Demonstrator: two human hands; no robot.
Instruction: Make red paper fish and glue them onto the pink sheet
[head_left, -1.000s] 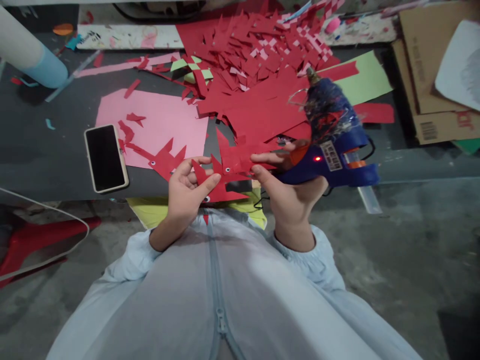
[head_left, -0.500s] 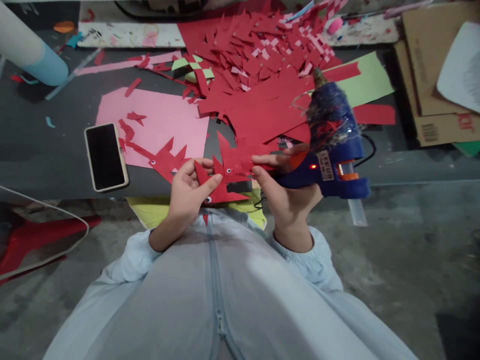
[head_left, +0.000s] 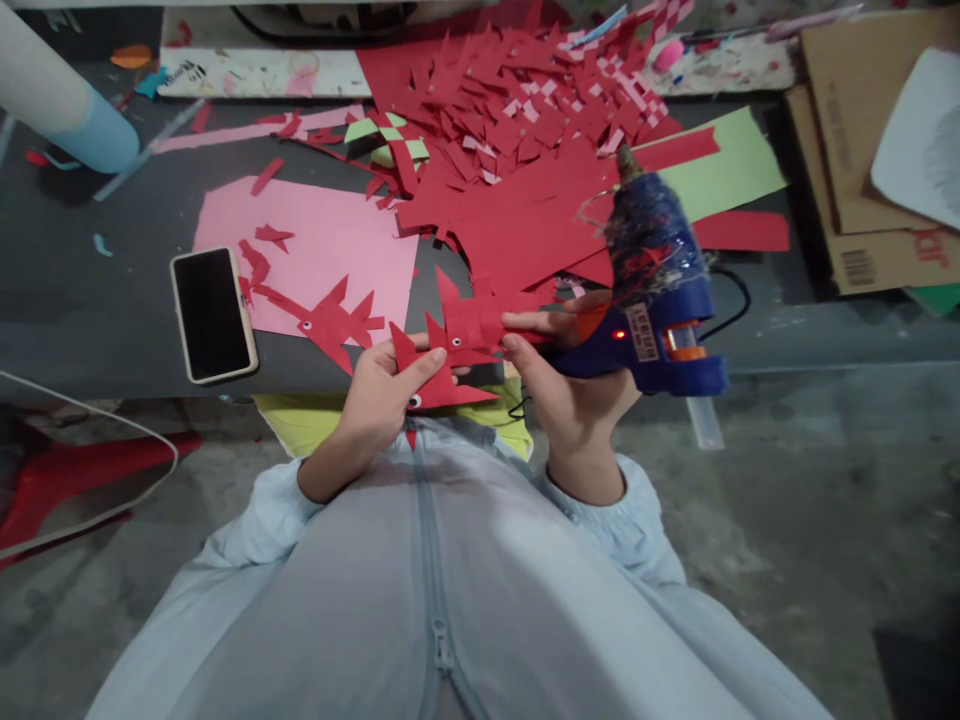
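Note:
My left hand (head_left: 382, 385) is closed on a folded red paper fish (head_left: 442, 388) with a googly eye, thumb on top and fingertips partly hidden behind it. Just above and overlapping it is a second red paper fish (head_left: 469, 325), also with a googly eye. My right hand (head_left: 574, 390) pinches that second fish's right end between thumb and fingers. The same hand keeps a blue hot glue gun (head_left: 652, 300) in its grasp, nozzle pointing away from me. A red light glows on the gun, glue strings cling to its front, and a clear glue stick (head_left: 703, 422) sticks out behind.
Another red paper fish (head_left: 326, 322) lies by the pink sheet (head_left: 330, 225), near a phone (head_left: 214, 315). A heap of red paper pieces (head_left: 517, 100) covers the back of the table. Cardboard (head_left: 862, 130) lies at right; a white-and-blue cylindrical object (head_left: 94, 125) is at left.
My left fingers have slid behind the paper, reaching under the second fish. The glue gun has tilted slightly to the left. Both hands otherwise stay in about the same place.

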